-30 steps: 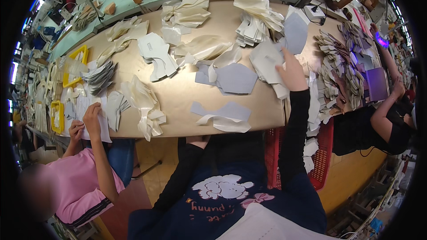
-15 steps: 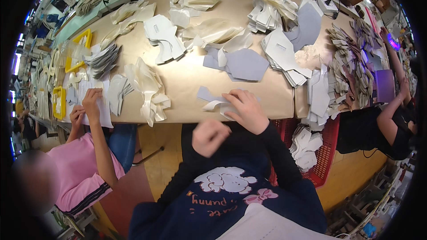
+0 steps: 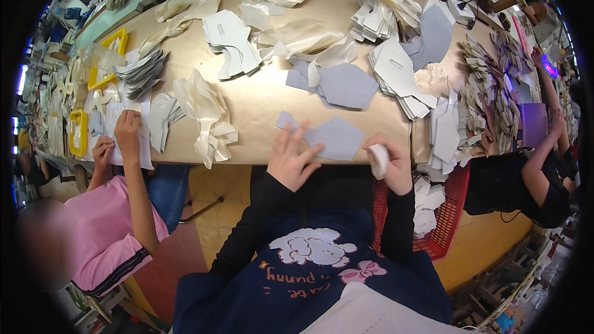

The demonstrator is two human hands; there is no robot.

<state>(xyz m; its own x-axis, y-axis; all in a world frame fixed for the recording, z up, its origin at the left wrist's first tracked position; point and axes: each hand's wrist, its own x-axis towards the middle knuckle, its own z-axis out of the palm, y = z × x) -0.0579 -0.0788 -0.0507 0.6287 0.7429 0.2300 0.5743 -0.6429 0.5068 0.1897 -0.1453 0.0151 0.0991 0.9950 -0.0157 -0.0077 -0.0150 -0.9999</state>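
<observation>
A flat grey-blue cut piece [image 3: 339, 138] lies at the table's near edge, in front of me. My left hand [image 3: 289, 159] rests on its left part with the fingers spread. To the right of that piece, my right hand [image 3: 397, 167] is closed around a crumpled white sheet [image 3: 378, 161], lifted near the table edge. Just beyond, more grey-blue pieces [image 3: 346, 88] are stacked, partly under a curled cream sheet [image 3: 306, 37].
White cut pieces are stacked at the far left [image 3: 230, 44] and right [image 3: 399, 80]. Crumpled cream sheets [image 3: 207, 117] lie left. A red basket [image 3: 447, 226] with white pieces stands at right. Co-workers sit both sides; one's hand [image 3: 128, 133] is over paper.
My left hand has come up from the table edge and opened onto the grey-blue piece. My right hand has moved right with the white sheet, which earlier lay curled over that piece.
</observation>
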